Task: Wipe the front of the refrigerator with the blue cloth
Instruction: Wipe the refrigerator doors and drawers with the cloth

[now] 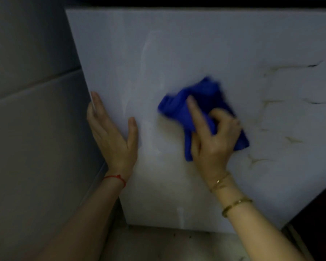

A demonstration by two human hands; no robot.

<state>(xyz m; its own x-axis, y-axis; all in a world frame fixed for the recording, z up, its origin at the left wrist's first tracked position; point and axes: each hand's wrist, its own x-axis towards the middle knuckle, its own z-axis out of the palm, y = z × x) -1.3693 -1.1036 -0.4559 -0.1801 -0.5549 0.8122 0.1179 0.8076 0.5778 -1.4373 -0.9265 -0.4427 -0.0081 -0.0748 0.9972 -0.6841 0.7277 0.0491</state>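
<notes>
The person is in the wiping step. The right hand (213,136) holds the crumpled, deep blue soft cloth (199,112) against the white flat front of the refrigerator (186,44), about in the middle of the panel; the index finger lies straight over the cloth and the other fingers curl round a bunch of it, so the grip is closed on the cloth. The left hand (111,132) rests with straight fingers at the left edge of the front, and its grip is wide and holds nothing.

The cloth looks blurred, so it is probably moving. Near the right edge of the front there are brownish crack-like marks (271,104), and pale streaks (149,53) run down the left half.

To do this step well, the person should probably spread the cloth flatter, press evenly, and go in overlapping strokes toward the right edge. The left hand can steady the door against the push. The marks may need more pressure; whether they are dirt or damage cannot be told.
</notes>
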